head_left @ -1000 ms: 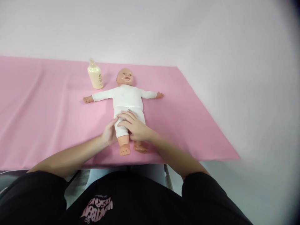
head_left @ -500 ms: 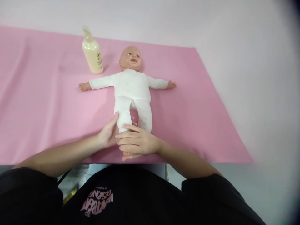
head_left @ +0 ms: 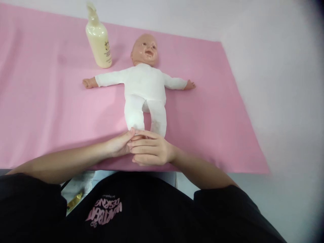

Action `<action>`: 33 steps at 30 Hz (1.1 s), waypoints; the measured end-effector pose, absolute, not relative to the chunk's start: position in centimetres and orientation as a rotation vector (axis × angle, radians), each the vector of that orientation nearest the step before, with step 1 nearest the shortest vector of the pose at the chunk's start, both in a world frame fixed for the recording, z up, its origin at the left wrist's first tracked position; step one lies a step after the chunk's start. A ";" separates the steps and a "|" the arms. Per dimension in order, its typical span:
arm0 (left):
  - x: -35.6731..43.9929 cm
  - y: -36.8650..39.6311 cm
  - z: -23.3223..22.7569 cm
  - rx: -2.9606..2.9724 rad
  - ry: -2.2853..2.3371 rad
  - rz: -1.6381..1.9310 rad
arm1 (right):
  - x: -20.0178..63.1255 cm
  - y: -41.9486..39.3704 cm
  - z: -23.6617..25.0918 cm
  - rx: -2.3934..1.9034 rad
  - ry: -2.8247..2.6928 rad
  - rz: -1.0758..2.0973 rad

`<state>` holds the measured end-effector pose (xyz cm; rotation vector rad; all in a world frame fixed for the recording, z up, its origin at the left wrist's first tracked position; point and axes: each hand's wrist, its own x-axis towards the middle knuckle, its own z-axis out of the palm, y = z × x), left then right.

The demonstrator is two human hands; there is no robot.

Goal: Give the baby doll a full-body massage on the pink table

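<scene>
A baby doll [head_left: 145, 82] with a bare plastic head and a white cloth body lies on its back, arms spread and feet toward me. My left hand [head_left: 120, 144] is closed around the lower part of its left-side leg, thumb on top and fingers mostly hidden underneath. From the other side, my right hand [head_left: 154, 149] wraps its fingers across the same lower leg, and both hands touch there. The doll's feet are hidden behind my hands. A grey smudge shows on the other leg's white cloth.
A cream pump bottle [head_left: 100, 44] stands left of the doll's head. Pink cloth [head_left: 207, 111] covers the table, whose front edge lies just below my hands. Beneath the table at left is a yellow, shiny object [head_left: 74, 201]. A pale wall [head_left: 273, 84] rises behind and right.
My left hand has slid down the doll's leg from near the knee toward the foot. The toes that showed under my right hand are now covered. The view has shifted slightly.
</scene>
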<state>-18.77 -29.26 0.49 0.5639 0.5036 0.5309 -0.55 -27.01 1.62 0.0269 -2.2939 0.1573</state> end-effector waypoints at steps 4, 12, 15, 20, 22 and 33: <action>-18.8 -29.2 0.4 0.580 0.476 0.489 | -1.0 -27.2 1.5 0.081 -2.102 0.029; -18.6 -28.8 0.5 0.531 0.449 0.455 | -0.2 -26.5 2.0 -0.106 -2.362 -0.094; -18.6 -28.8 0.4 0.540 0.445 0.443 | -0.3 -26.7 2.1 -0.114 -2.329 -0.109; -18.6 -28.9 0.9 0.557 0.473 0.457 | -1.1 -27.4 2.3 0.044 -2.182 -0.046; -18.6 -28.9 1.0 0.562 0.482 0.485 | -1.2 -27.5 2.4 0.085 -2.151 -0.065; -18.6 -29.0 1.2 0.541 0.440 0.436 | -0.8 -27.0 2.4 0.012 -2.241 -0.011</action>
